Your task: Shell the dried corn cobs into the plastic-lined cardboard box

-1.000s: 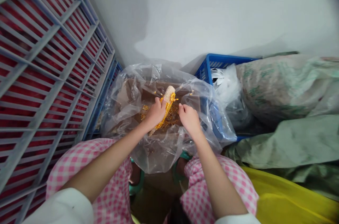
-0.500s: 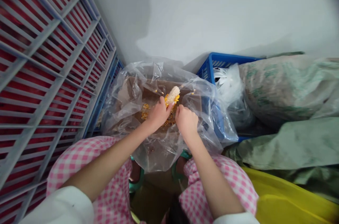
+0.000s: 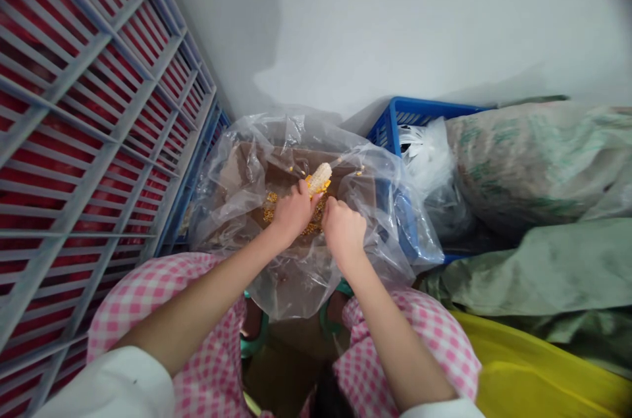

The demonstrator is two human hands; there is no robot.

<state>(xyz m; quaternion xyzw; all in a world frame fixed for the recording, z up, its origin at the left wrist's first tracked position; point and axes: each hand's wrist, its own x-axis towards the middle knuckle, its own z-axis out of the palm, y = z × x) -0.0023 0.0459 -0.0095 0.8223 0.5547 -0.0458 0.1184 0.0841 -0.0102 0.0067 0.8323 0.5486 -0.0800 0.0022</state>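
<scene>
My left hand [image 3: 293, 210] is wrapped around a corn cob [image 3: 320, 178], which points up and away from me. The cob's far end is stripped pale, while yellow kernels still cover part of its side near my fingers. Just right of it, my right hand [image 3: 344, 226] is closed in a fist, thumb side toward the cob; whatever its fingers hold is hidden. Loose corn kernels [image 3: 270, 206] lie beneath both hands in a cardboard box [image 3: 247, 164] lined with a clear plastic bag [image 3: 291, 289].
A tall grey plastic crate [image 3: 111, 102] with red behind its slats stands at the left. To the right are a blue basket [image 3: 395, 122] with white plastic bags, a full woven sack [image 3: 523, 161] and a yellow item [image 3: 538, 372]. A white wall [image 3: 395, 16] rises behind.
Both hands have shifted slightly; the cob has tipped a little left and down in my left hand. My right fist has moved a bit left and lower.
</scene>
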